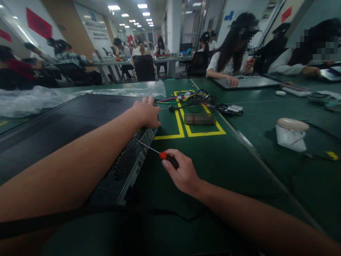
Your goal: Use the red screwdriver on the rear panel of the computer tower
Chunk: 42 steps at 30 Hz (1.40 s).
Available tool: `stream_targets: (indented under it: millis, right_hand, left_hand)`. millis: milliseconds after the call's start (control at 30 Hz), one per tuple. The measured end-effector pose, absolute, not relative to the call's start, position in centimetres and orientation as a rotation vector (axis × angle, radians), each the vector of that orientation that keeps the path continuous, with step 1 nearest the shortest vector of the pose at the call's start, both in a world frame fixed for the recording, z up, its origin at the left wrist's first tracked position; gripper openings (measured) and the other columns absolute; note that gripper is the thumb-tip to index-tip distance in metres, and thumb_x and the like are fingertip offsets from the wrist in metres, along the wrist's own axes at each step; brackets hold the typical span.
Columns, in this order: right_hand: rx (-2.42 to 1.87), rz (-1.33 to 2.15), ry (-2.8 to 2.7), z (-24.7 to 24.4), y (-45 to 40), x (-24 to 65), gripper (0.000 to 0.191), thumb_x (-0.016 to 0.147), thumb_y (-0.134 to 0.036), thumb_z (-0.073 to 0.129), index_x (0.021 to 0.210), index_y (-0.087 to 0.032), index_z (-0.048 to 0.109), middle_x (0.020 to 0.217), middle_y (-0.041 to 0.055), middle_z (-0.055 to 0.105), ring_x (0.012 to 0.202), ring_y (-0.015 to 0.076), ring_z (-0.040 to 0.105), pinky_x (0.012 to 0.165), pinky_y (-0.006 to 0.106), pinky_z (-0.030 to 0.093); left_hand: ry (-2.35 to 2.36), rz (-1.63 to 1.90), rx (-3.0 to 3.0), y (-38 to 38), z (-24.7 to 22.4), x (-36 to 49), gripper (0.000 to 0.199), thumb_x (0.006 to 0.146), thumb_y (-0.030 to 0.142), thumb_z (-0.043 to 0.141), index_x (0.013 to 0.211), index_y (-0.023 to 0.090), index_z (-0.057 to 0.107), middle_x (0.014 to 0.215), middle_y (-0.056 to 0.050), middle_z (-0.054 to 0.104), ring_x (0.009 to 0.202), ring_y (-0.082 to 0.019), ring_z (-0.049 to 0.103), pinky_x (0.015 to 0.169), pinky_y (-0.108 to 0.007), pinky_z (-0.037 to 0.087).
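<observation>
A black computer case (80,124) lies on its side on the green table, its perforated rear panel (126,163) facing right. My left hand (146,112) rests on the case's far right corner, fingers apart and bent over the edge. My right hand (183,170) is wrapped round the dark handle of a screwdriver (149,147) with a red collar. The long shaft points left, and its tip meets the upper part of the rear panel. What lies right at the tip is too small to make out.
Behind the case lies clear plastic wrap (26,101). Tangled cables (199,97) and a blurred dark object (199,118) lie by yellow tape marks. A white container (291,135) stands right. People sit across and at the right, one with a hand (233,81) on a flat panel (247,82).
</observation>
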State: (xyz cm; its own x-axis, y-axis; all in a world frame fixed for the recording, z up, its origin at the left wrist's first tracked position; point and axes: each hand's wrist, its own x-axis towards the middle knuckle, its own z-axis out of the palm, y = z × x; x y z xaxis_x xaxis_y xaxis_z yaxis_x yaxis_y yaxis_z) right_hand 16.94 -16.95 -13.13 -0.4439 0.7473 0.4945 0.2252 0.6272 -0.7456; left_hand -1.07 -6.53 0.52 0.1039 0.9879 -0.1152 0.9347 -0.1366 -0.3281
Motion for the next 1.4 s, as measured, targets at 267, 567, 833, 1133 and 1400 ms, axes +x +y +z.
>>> stream_targets:
  millis: [267, 567, 833, 1133, 1400]
  right_hand:
    - [-0.758, 0.755, -1.997, -13.3, -16.9, 17.0, 0.017, 0.099, -0.029, 0.055, 0.113, -0.02, 0.059, 0.097, 0.0053, 0.069, 0.08, 0.0191, 0.065, 0.072, 0.032, 0.051]
    - [-0.761, 0.798, -2.001, -13.4, -16.8, 16.9, 0.016, 0.099, -0.029, 0.056, 0.113, -0.021, 0.058, 0.095, 0.0041, 0.07, 0.08, 0.0188, 0.066, 0.073, 0.032, 0.052]
    - [-0.74, 0.785, -2.021, -13.6, -16.8, 16.8, 0.016, 0.098, -0.029, 0.058, 0.113, -0.022, 0.057, 0.094, 0.0026, 0.069, 0.08, 0.0184, 0.066, 0.072, 0.031, 0.053]
    - [-0.729, 0.819, -1.918, -12.4, -17.3, 16.7, 0.012, 0.098, -0.028, 0.059, 0.108, -0.021, 0.06, 0.097, 0.004, 0.069, 0.086, 0.0185, 0.067, 0.077, 0.031, 0.054]
    - [-0.733, 0.844, -1.964, -11.3, -17.2, 17.4, 0.011, 0.098, -0.028, 0.06, 0.106, -0.021, 0.06, 0.096, 0.0034, 0.069, 0.087, 0.0183, 0.067, 0.077, 0.031, 0.055]
  left_hand:
    - [-1.919, 0.507, -2.195, -6.5, 0.6, -0.8, 0.079, 0.083, 0.057, 0.054, 0.153, 0.023, 0.042, 0.169, -0.022, 0.015, 0.148, -0.05, 0.027, 0.107, -0.063, 0.039]
    - [-1.907, 0.514, -2.195, -6.6, 0.5, -0.8, 0.079, 0.083, 0.058, 0.052, 0.153, 0.025, 0.041, 0.169, -0.02, 0.014, 0.151, -0.048, 0.02, 0.11, -0.063, 0.036]
    - [-1.91, 0.502, -2.2, -6.4, 0.3, -1.1, 0.081, 0.082, 0.062, 0.052, 0.154, 0.027, 0.04, 0.17, -0.018, 0.015, 0.151, -0.046, 0.021, 0.11, -0.061, 0.036]
    - [-1.905, 0.555, -2.176, -6.0, 0.6, -0.5, 0.108, 0.076, 0.073, 0.056, 0.162, 0.028, 0.01, 0.166, -0.025, 0.02, 0.147, -0.05, 0.03, 0.109, -0.058, 0.038]
    - [-1.766, 0.461, -2.264, -3.1, 2.7, -2.2, 0.109, 0.08, 0.079, 0.042, 0.162, 0.017, 0.005, 0.156, -0.026, 0.041, 0.138, -0.044, 0.046, 0.11, -0.051, 0.038]
